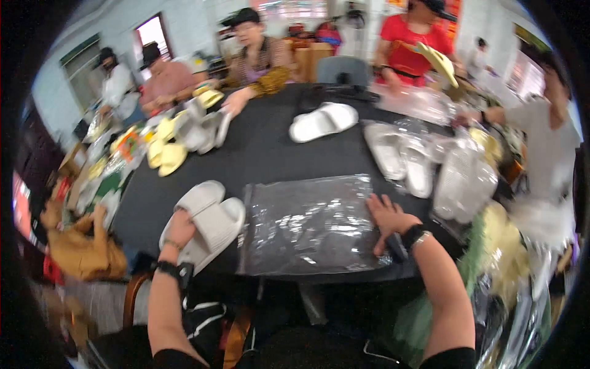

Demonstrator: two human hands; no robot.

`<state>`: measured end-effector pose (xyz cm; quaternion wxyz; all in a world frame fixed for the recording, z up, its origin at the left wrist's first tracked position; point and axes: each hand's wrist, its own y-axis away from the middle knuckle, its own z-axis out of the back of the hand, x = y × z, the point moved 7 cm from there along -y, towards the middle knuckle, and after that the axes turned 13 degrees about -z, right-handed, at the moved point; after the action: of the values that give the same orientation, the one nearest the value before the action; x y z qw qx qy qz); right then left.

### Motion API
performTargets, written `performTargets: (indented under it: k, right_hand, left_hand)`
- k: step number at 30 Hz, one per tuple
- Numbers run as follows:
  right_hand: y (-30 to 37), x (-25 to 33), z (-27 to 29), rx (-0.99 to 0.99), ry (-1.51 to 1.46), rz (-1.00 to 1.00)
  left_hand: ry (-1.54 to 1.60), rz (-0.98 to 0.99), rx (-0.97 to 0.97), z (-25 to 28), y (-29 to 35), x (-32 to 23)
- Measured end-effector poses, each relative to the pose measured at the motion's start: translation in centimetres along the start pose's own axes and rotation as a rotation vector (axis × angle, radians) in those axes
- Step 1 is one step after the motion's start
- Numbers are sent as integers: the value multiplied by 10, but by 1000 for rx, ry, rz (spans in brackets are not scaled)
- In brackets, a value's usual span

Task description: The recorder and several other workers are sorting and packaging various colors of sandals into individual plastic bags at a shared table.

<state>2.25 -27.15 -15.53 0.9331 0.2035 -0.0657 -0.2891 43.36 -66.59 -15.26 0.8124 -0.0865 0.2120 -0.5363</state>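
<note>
On the left near part of the dark table, my left hand (179, 229) grips a pair of light grey slippers (212, 215) by the near side; its fingertips are partly hidden. A clear plastic bag (307, 224) lies flat in front of me, right of the slippers, its surface shiny with reflections. My right hand (391, 221) rests at the bag's right edge with the fingers spread. A small dark object sits beneath that palm, too blurred to name. Farther off, a single white slipper (324, 122) lies on the tabletop.
Bagged pale slippers (402, 157) are to the right, beside another bagged pair (465, 181). Yellow slippers (166, 154) and grey slippers (200, 127) pile up at far left, near a co-worker's hand (238, 100). Other people work around the dark table (264, 150).
</note>
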Motion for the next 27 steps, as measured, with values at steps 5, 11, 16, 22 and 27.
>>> performTargets:
  k: [5, 11, 16, 22, 27]
  right_hand:
    - [-10, -9, -12, 59, 115, -28]
    - [-23, -8, -26, 78, 126, 24]
    - [-33, -26, -37, 136, 116, -14]
    - [-39, -26, -40, 137, 122, -16]
    - [-38, -22, -35, 139, 91, -5]
  left_hand:
    - [-219, 130, -12, 10, -13, 34]
    - [-300, 326, -79, 57, -16, 83]
    - [-215, 157, -119, 53, -39, 56]
    - [-300, 185, -160, 61, -22, 39]
    - [-430, 165, -243, 80, -7, 16]
